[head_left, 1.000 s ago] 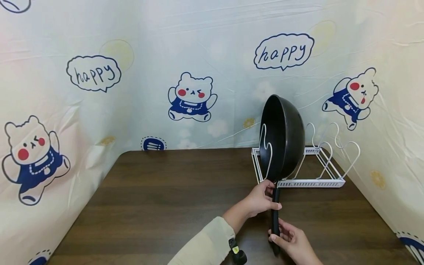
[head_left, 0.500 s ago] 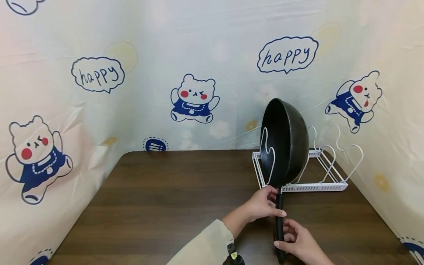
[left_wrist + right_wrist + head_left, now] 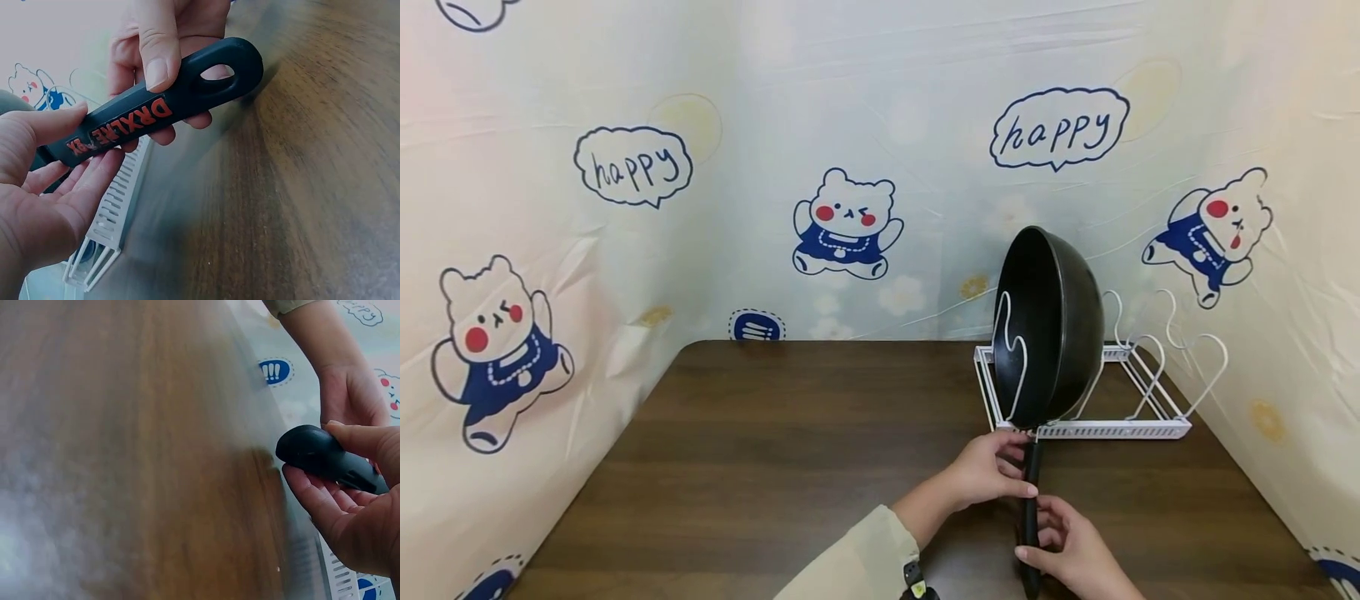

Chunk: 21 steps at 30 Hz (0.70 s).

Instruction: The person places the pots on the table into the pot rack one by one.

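A deep black frying pan (image 3: 1078,333) stands on its edge in a white wire rack (image 3: 1112,429) at the table's right, its hollow side facing left. Its black handle (image 3: 206,87), with red lettering and a hanging hole, points towards me. My left hand (image 3: 985,471) holds the handle close to the pan, thumb on one side and fingertips on the other. Nearer the handle's end, my right hand (image 3: 1071,546) pinches it between thumb and fingers. In the right wrist view the handle's tip (image 3: 306,447) sticks out past the right thumb.
To the pan's right, the rack's curved wire dividers (image 3: 1150,375) rise. A brown wooden table (image 3: 775,467) stretches to the left. Behind and on both sides hangs a pale cloth (image 3: 737,83) printed with bears.
The head view has shifted a little, so everything in it sits slightly further right and mostly lower. Both hands keep their hold on the handle, and the pan stays in the rack.
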Available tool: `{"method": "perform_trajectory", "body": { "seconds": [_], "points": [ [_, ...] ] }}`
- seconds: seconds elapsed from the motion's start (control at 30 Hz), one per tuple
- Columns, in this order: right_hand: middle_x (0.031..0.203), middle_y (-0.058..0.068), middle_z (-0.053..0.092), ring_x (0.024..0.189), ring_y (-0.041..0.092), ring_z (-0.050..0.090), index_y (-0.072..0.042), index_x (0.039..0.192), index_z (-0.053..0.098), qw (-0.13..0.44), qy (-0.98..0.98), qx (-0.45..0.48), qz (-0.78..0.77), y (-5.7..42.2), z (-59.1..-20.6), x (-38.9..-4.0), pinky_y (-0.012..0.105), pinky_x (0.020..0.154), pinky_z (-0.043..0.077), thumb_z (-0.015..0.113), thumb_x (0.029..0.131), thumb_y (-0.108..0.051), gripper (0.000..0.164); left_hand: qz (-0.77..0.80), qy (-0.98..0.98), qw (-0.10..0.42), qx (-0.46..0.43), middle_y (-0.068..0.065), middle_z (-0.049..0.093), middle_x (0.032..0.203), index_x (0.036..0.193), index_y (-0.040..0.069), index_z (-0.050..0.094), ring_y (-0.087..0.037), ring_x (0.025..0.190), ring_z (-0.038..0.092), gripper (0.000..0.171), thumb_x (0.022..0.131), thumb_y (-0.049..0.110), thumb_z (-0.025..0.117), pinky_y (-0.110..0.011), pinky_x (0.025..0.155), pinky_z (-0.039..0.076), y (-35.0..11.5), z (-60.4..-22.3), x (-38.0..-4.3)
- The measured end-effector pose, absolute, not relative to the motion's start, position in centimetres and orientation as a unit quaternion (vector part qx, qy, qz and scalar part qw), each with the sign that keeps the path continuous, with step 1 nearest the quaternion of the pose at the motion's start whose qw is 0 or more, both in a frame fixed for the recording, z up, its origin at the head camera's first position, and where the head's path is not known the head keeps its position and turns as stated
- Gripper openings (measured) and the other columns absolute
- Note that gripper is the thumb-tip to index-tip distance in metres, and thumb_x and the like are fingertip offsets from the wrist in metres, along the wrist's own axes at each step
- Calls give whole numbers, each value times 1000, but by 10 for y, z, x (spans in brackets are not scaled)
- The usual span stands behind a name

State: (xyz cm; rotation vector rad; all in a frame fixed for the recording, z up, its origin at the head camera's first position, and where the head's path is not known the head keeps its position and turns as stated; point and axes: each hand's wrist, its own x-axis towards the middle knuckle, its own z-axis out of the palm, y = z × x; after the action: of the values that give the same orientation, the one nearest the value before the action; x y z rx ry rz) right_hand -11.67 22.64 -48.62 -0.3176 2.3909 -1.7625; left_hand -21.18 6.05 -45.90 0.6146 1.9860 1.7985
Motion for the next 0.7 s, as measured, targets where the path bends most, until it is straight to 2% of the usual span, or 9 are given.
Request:
{"method": "perform_trajectory", "body": {
  "seconds": [0.2,0.53,0.7],
  "points": [
    [102,17,61,77,17,66,17,127,39,89,793,-72,-598,214,-485,-126,30,62,56,81,78,-5,68,635,720,177,215,-3,63,106,129,4,57,-10,82,66,60,75,-7,80,-25,69,57,50,-460,-215],
    [99,16,64,74,20,66,15,126,42,92,788,-40,-607,211,-482,-133,35,58,57,79,79,-2,63,641,720,155,218,-8,65,110,127,3,57,-11,88,68,52,79,-5,77,-24,71,56,41,-464,-214],
    [97,18,63,74,20,66,13,125,45,55,774,5,-631,213,-472,-139,38,60,58,74,84,-1,52,640,722,136,224,-17,65,109,118,-2,61,-13,86,68,39,81,-8,72,-25,65,56,26,-462,-212]
  ]
}}
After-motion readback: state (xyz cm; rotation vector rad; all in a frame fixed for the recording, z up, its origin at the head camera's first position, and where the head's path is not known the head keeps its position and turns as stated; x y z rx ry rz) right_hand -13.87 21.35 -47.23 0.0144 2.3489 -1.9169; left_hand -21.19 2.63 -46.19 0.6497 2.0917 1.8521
